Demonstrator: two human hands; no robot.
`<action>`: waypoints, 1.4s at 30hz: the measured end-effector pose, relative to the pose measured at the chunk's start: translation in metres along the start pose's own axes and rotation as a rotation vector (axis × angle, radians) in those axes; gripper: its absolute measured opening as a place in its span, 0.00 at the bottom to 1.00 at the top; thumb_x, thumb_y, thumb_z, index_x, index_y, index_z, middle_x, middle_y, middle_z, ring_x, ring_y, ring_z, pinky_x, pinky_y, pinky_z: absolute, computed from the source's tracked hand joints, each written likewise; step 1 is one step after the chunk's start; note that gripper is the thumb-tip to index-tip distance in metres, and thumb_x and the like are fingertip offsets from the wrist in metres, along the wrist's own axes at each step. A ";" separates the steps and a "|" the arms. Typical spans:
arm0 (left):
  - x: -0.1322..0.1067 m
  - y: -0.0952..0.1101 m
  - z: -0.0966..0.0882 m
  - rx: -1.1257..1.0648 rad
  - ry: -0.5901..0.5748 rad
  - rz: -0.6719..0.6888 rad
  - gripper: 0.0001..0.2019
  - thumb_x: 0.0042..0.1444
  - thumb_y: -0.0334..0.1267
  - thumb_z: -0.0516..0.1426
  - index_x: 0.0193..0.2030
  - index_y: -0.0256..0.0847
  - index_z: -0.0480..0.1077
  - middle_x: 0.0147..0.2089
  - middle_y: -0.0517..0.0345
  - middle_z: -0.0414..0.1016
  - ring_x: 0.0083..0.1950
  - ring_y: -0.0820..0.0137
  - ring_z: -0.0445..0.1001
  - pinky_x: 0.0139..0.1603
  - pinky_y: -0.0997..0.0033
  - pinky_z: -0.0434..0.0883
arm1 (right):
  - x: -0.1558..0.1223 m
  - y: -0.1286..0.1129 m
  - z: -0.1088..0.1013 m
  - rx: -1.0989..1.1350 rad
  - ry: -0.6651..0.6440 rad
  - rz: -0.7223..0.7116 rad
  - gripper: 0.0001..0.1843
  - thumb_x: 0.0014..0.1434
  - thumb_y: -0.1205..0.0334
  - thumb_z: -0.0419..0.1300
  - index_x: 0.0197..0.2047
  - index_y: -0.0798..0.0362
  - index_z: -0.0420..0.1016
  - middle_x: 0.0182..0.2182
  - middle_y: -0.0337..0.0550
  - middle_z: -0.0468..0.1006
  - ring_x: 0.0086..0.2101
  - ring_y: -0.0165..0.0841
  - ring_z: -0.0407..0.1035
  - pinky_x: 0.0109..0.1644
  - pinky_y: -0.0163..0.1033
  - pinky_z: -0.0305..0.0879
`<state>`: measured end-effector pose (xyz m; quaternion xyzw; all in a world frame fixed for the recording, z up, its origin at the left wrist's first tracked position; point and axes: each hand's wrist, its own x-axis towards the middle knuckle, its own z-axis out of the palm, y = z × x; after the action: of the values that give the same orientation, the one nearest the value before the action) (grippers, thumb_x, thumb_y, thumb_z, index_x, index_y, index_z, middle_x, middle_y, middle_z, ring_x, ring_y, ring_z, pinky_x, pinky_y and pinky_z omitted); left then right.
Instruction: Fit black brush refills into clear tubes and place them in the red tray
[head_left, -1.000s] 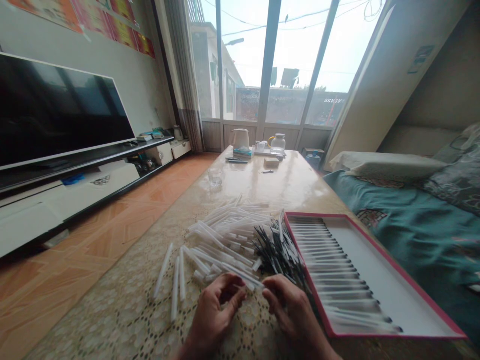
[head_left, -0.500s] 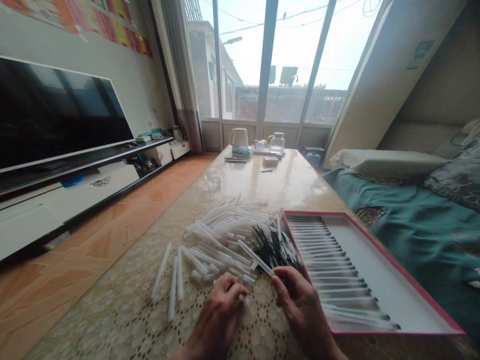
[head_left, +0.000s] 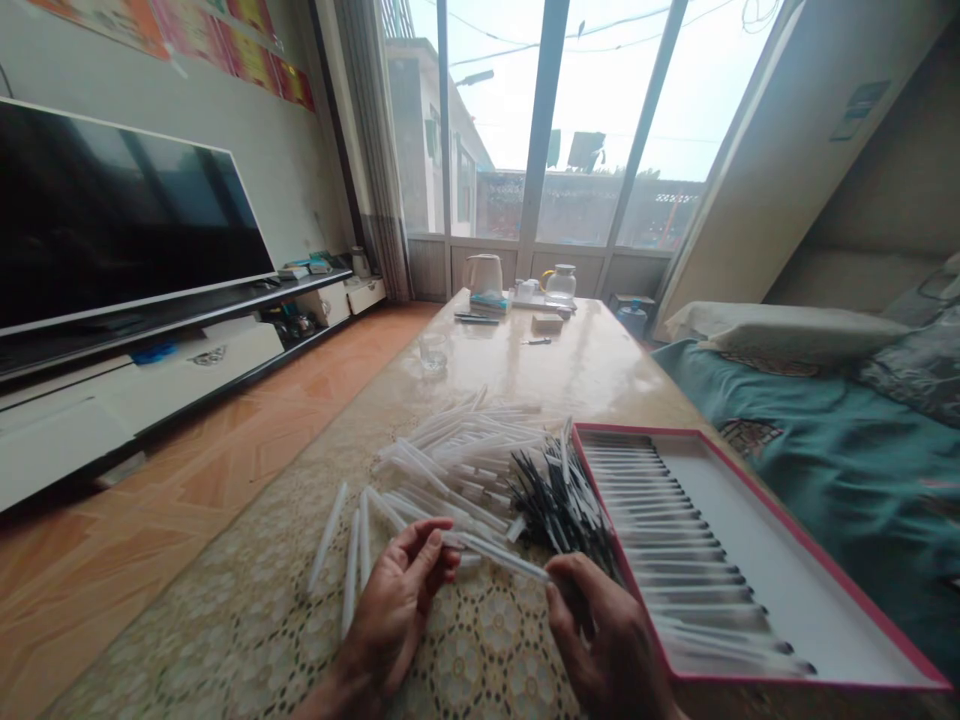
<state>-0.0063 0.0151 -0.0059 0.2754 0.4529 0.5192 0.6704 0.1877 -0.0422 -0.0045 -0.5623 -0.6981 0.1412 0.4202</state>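
My right hand [head_left: 604, 630] is closed on the right end of a slim, clear plastic tube [head_left: 499, 553], which slants up to the left. At its far end, the thumb and fingers of my left hand [head_left: 397, 590] are pinched together around a small whitish piece [head_left: 448, 539]. Whether that piece is on the tube or only touching it, I cannot tell. Behind my hands lies a heap of clear tubes [head_left: 450, 450]. Beside it is a bundle of thin black-ended sticks [head_left: 559, 500]. A pink-rimmed box [head_left: 817, 560] at the right holds a row of filled tubes [head_left: 675, 530] with dark ends.
Several loose tubes [head_left: 327, 540] lie left of the heap on the patterned table cover [head_left: 247, 600]. A drinking glass [head_left: 433, 357] stands farther back. At the far end are a beige jug [head_left: 484, 272], a glass pitcher [head_left: 559, 285] and a small box [head_left: 547, 323].
My left hand has turned palm inward and risen from the table to the tube's far end. My right hand has lowered and levelled the tube, drawing it away from the heap.
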 end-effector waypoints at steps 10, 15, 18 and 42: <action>0.000 -0.001 0.001 0.019 0.003 0.048 0.13 0.45 0.40 0.64 0.37 0.37 0.73 0.26 0.61 0.75 0.28 0.75 0.72 0.31 0.78 0.69 | 0.001 0.002 -0.003 -0.069 -0.023 -0.056 0.07 0.60 0.64 0.48 0.33 0.51 0.65 0.23 0.37 0.68 0.21 0.29 0.64 0.26 0.33 0.58; -0.003 0.000 0.002 0.046 -0.010 0.052 0.12 0.46 0.40 0.63 0.37 0.38 0.73 0.25 0.61 0.75 0.28 0.75 0.72 0.30 0.78 0.68 | 0.002 0.003 -0.003 -0.069 -0.014 -0.081 0.07 0.60 0.64 0.48 0.34 0.51 0.66 0.23 0.38 0.69 0.22 0.29 0.65 0.26 0.33 0.59; -0.004 -0.001 0.002 0.089 -0.056 0.072 0.10 0.48 0.40 0.62 0.37 0.38 0.72 0.25 0.62 0.74 0.28 0.75 0.71 0.30 0.78 0.68 | 0.002 0.004 -0.003 -0.070 -0.022 -0.078 0.08 0.61 0.64 0.47 0.35 0.51 0.66 0.23 0.37 0.68 0.21 0.28 0.64 0.26 0.33 0.58; -0.019 -0.018 0.008 0.355 -0.314 0.131 0.09 0.49 0.42 0.61 0.32 0.38 0.71 0.22 0.63 0.70 0.20 0.77 0.66 0.22 0.78 0.63 | 0.003 0.005 -0.007 -0.205 -0.458 0.010 0.13 0.63 0.63 0.48 0.27 0.52 0.65 0.23 0.36 0.73 0.25 0.27 0.67 0.27 0.31 0.50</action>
<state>0.0084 -0.0080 -0.0115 0.4949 0.4083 0.4247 0.6387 0.1969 -0.0400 -0.0024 -0.5586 -0.7831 0.1955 0.1911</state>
